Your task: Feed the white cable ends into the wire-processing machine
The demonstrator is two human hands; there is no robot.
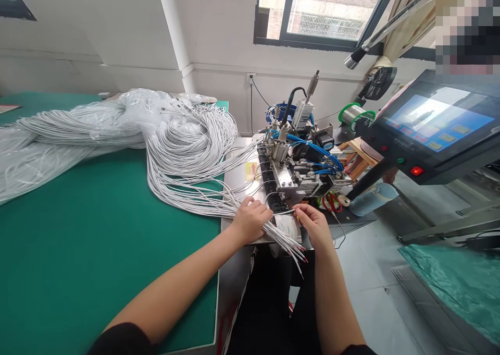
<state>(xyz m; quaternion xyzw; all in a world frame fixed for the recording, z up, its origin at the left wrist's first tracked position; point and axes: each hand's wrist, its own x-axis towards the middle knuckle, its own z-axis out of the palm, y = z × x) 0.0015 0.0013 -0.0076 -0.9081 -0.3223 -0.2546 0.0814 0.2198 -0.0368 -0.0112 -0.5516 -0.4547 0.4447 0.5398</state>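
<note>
My left hand [253, 220] is closed round a bundle of thin white cables [195, 203], whose reddish-tipped ends fan out past it toward my lap. Between the thumb and fingers of my right hand [312, 223] is the end of a single white cable [287, 212], pinched at the front of the machine. That machine [283, 175] has metal clamps, blue air tubes and a dark rail, along which several cables lie spaced apart. The exact tip in my right fingers is hidden.
A big coil of white cables [187, 146] partly in clear plastic [142, 105] lies on the green table mat [117, 240]. To the right stand a touch-screen panel [437, 120], a wire spool [356, 115] and red-handled scissors [332, 204]. A person is partly visible behind the panel.
</note>
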